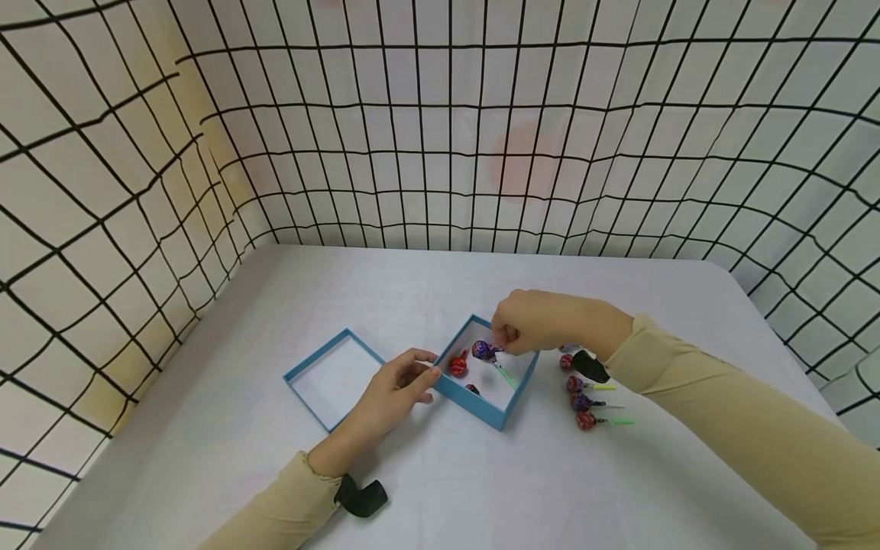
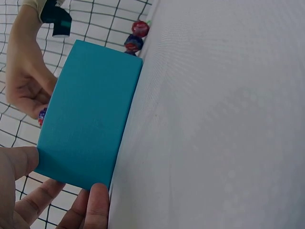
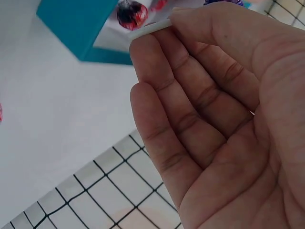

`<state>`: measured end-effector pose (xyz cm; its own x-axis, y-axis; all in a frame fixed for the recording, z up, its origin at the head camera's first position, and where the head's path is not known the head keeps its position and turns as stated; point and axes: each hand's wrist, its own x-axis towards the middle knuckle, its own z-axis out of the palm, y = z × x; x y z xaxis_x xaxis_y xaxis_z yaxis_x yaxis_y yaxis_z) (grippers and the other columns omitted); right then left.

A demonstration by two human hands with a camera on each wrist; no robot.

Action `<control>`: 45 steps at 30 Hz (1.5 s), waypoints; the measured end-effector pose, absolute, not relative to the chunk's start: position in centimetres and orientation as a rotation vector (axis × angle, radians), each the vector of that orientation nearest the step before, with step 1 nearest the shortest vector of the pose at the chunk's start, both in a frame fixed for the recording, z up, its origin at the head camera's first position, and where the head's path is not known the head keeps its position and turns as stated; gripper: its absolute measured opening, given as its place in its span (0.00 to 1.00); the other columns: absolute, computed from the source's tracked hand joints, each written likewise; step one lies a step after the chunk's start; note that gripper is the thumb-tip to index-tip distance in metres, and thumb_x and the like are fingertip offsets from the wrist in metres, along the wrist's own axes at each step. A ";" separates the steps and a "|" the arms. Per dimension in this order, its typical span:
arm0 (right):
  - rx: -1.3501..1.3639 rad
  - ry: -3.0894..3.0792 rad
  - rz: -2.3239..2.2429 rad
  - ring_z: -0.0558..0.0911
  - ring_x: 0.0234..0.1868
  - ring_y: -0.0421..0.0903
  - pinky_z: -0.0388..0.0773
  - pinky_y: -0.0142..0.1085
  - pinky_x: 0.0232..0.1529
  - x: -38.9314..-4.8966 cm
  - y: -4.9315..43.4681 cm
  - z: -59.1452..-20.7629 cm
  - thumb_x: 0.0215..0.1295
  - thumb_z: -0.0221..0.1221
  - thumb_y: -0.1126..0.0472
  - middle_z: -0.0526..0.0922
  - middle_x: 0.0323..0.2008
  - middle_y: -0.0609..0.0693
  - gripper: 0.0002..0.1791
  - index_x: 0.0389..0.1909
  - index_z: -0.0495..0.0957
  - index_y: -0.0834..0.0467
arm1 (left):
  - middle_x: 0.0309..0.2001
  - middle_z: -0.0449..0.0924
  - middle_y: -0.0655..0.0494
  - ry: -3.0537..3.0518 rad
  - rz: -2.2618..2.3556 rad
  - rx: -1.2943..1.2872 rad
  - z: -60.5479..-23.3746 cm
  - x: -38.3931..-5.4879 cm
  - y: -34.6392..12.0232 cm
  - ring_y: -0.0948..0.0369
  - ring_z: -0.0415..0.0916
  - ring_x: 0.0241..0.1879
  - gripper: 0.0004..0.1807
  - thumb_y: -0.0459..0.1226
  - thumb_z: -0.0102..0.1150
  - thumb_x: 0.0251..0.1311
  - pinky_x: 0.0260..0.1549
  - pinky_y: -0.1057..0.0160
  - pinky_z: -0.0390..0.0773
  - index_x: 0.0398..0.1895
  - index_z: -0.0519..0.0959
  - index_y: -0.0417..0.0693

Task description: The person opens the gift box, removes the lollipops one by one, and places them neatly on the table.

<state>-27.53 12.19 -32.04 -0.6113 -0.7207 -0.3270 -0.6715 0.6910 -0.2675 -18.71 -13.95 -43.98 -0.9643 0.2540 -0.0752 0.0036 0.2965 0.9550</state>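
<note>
A blue open-topped box (image 1: 474,405) sits on the white table, with several wrapped lollipops inside, among them a red one (image 1: 458,364). My left hand (image 1: 385,397) holds the box at its left corner, thumb on one side and fingertips (image 2: 97,205) on another. Over the box, my right hand (image 1: 532,321) pinches a purple-wrapped lollipop (image 1: 484,351) by its stick. That white stick (image 3: 150,29) shows between thumb and fingers in the right wrist view. A green stick (image 1: 506,376) lies inside the box. The box's outer wall (image 2: 90,114) hides its contents from the left wrist view.
To the left lies a blue-rimmed lid (image 1: 307,405) with a white inside. Several lollipops (image 1: 586,420) are lined up right of the box, some partly behind the right wrist and its dark band (image 1: 591,367). Black netting (image 1: 447,153) stands around the table.
</note>
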 end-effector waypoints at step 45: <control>-0.819 2.674 -0.280 0.76 0.33 0.39 0.77 0.33 0.36 -27.6 26.2 -32.7 0.73 0.66 0.66 0.82 0.30 0.42 0.06 0.35 0.83 0.54 | 0.53 0.86 0.44 2.328 1.756 0.222 -44.2 -18.8 -13.9 0.56 0.88 0.43 0.17 0.42 0.61 0.79 0.52 0.56 0.89 0.65 0.80 0.47</control>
